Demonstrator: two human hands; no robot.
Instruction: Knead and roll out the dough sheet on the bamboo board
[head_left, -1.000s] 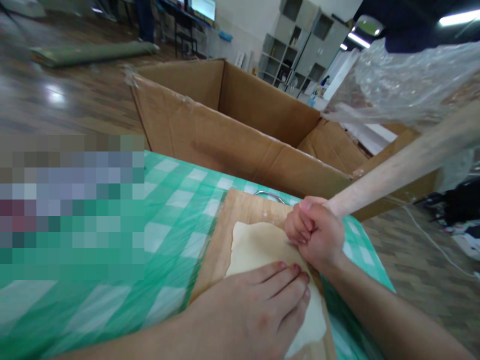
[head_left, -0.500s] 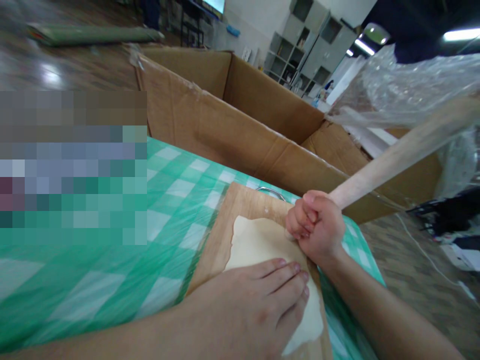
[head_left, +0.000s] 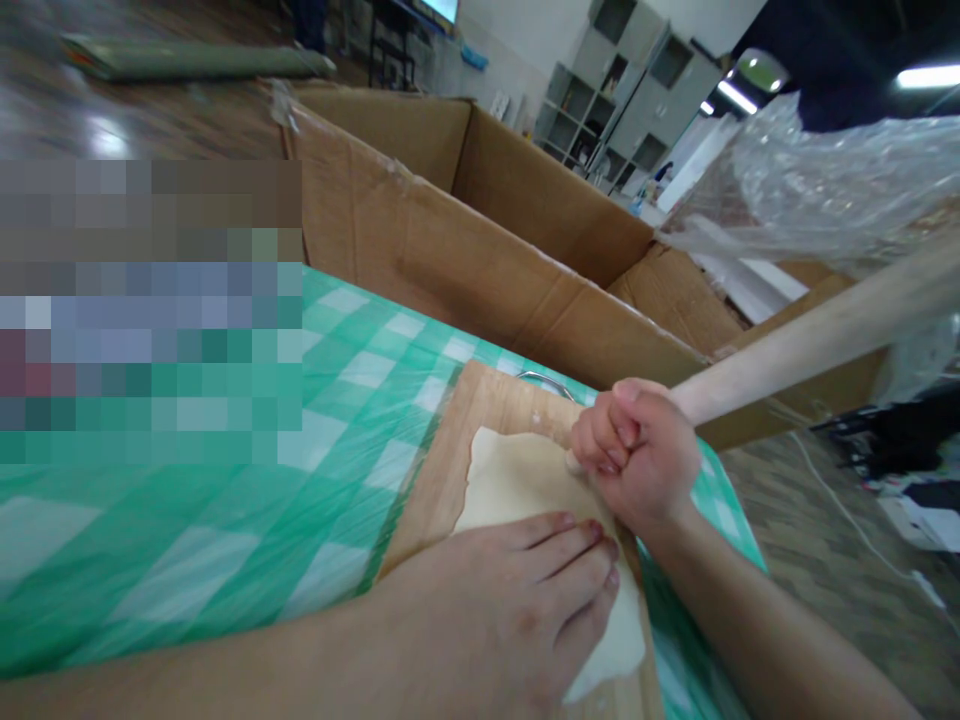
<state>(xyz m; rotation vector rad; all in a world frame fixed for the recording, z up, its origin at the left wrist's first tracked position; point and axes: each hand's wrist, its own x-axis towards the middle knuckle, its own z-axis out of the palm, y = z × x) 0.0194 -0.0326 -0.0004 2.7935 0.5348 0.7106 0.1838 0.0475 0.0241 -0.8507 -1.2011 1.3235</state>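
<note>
A flat sheet of pale dough (head_left: 525,480) lies on a wooden board (head_left: 487,405) on a table with a green and white checked cloth (head_left: 247,520). My left hand (head_left: 495,620) rests flat on the near part of the dough, fingers stretched out together. My right hand (head_left: 637,460) is a fist at the dough's right edge, wrapped round the end of a long wooden rolling pin (head_left: 817,335). The pin slants up and to the right, off the board.
A large open cardboard box (head_left: 480,250) stands just beyond the table's far edge. Crumpled clear plastic wrap (head_left: 817,180) hangs at the upper right. A metal loop (head_left: 544,380) shows at the board's far end. Shelving and floor cables lie further off.
The rolling pin's free end has dropped a little and now slants less steeply. Both hands stay in place on the dough; the view has shifted slightly.
</note>
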